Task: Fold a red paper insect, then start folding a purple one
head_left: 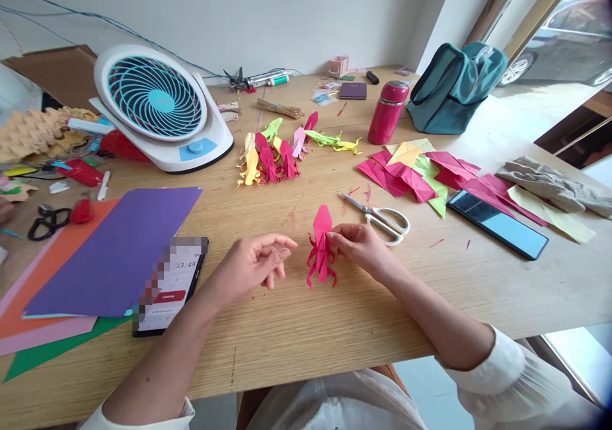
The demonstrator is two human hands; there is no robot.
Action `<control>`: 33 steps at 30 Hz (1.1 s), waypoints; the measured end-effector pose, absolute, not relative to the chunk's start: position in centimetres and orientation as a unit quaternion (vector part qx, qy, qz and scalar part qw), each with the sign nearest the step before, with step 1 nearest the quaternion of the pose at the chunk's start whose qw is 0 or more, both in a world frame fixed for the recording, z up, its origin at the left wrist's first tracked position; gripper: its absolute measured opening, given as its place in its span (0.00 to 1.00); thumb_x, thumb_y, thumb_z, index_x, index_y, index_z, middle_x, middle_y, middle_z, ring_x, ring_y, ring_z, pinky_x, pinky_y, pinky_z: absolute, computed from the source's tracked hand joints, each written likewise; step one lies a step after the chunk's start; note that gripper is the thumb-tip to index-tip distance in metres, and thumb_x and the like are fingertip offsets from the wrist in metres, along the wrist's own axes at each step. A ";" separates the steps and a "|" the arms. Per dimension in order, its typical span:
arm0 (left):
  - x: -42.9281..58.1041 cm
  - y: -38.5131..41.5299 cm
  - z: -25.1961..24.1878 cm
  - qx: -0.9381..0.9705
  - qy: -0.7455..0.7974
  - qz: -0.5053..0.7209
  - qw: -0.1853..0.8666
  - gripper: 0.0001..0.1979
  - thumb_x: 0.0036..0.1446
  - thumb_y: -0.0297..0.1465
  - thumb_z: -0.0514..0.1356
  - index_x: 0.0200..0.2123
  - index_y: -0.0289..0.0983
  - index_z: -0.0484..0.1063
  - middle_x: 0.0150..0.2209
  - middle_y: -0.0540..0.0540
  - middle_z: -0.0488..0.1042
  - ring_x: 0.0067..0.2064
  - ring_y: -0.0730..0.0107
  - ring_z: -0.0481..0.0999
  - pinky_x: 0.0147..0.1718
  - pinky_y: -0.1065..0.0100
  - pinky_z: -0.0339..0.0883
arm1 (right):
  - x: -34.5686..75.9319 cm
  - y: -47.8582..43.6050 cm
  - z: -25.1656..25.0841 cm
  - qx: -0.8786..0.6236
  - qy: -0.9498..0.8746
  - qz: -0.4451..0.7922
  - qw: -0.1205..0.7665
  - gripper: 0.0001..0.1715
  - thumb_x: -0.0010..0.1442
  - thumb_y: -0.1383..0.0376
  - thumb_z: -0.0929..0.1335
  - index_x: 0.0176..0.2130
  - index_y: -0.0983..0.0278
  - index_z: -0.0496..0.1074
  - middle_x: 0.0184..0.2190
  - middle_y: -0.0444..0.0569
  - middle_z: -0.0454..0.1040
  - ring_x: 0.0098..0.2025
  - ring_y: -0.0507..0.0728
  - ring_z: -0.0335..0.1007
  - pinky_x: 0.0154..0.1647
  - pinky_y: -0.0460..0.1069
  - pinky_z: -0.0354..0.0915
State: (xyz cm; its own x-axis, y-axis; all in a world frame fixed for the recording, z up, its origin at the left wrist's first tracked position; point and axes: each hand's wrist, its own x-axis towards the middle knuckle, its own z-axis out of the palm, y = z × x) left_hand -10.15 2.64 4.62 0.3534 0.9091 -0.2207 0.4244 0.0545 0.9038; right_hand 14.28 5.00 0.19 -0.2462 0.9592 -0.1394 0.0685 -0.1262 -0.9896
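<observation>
A pink folded paper insect (pixel 321 245) stands on the wooden table (pixel 335 328) in front of me. My right hand (pixel 359 246) pinches its right side with thumb and fingers. My left hand (pixel 255 264) hovers just left of it, fingers loosely curled and apart, holding nothing. White-handled scissors (pixel 382 218) lie right behind my right hand.
A pile of folded paper insects (pixel 277 153) lies mid-table, a white fan (pixel 157 105) at back left. Coloured paper sheets (pixel 105 258) and a phone (pixel 169 286) lie left. Folded paper pieces (pixel 421 175), another phone (pixel 497 223), a pink bottle (pixel 387 111) and a teal bag (pixel 454 86) are right.
</observation>
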 end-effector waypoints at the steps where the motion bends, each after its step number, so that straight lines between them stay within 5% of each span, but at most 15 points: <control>1: -9.9 2.9 4.0 0.648 0.540 0.230 0.486 0.17 0.59 0.45 0.61 0.42 0.37 0.78 0.22 0.52 0.74 0.17 0.76 0.69 0.17 0.74 0.65 | 14.3 4.9 0.2 -0.488 -0.568 0.552 0.368 0.19 0.59 0.52 0.71 0.27 0.64 0.77 0.22 0.45 0.73 0.24 0.51 0.63 0.26 0.47 0.57; 6: -8.4 2.9 1.7 0.668 0.564 0.193 0.446 0.14 0.60 0.41 0.59 0.30 0.37 0.74 0.21 0.52 0.73 0.18 0.75 0.70 0.18 0.75 0.61 | 14.9 4.9 0.3 -0.550 -0.639 0.402 0.357 0.17 0.62 0.55 0.67 0.40 0.64 0.79 0.26 0.47 0.75 0.25 0.53 0.64 0.25 0.48 0.57; 15: -8.4 2.9 1.6 0.678 0.566 0.203 0.423 0.11 0.60 0.38 0.58 0.30 0.38 0.73 0.21 0.53 0.72 0.19 0.75 0.71 0.21 0.74 0.62 | 15.6 4.0 1.0 -0.533 -0.716 0.338 0.297 0.09 0.59 0.64 0.67 0.32 0.63 0.77 0.23 0.44 0.73 0.23 0.51 0.59 0.27 0.48 0.56; 23: -7.3 2.5 0.7 0.639 0.564 0.275 0.445 0.11 0.59 0.37 0.58 0.41 0.38 0.75 0.29 0.51 0.75 0.20 0.76 0.71 0.20 0.74 0.63 | 14.8 3.9 0.5 -0.530 -0.723 0.340 0.286 0.09 0.60 0.64 0.67 0.37 0.63 0.79 0.31 0.48 0.77 0.26 0.51 0.63 0.29 0.48 0.58; 27: -6.9 2.1 0.3 0.662 0.567 0.275 0.406 0.09 0.60 0.39 0.59 0.35 0.39 0.71 0.26 0.53 0.72 0.21 0.75 0.69 0.22 0.72 0.62 | 14.4 4.1 0.7 -0.557 -0.700 0.342 0.288 0.13 0.62 0.61 0.67 0.39 0.64 0.80 0.28 0.46 0.76 0.25 0.51 0.62 0.28 0.48 0.55; 33: -5.2 0.4 0.7 0.741 0.608 0.165 0.235 0.24 0.51 0.47 0.69 0.41 0.41 0.62 0.28 0.53 0.73 0.29 0.62 0.76 0.27 0.67 0.59 | 13.7 4.7 0.8 -0.585 -0.682 0.353 0.262 0.15 0.60 0.55 0.69 0.37 0.62 0.80 0.21 0.43 0.73 0.23 0.51 0.63 0.24 0.47 0.52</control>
State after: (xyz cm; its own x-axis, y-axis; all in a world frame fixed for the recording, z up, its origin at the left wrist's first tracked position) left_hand -5.20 0.40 0.65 0.2076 0.9773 -0.0419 0.8227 -0.1512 0.5480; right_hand 13.68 4.71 0.79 -0.1797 0.9821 -0.0559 0.6126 0.0673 -0.7875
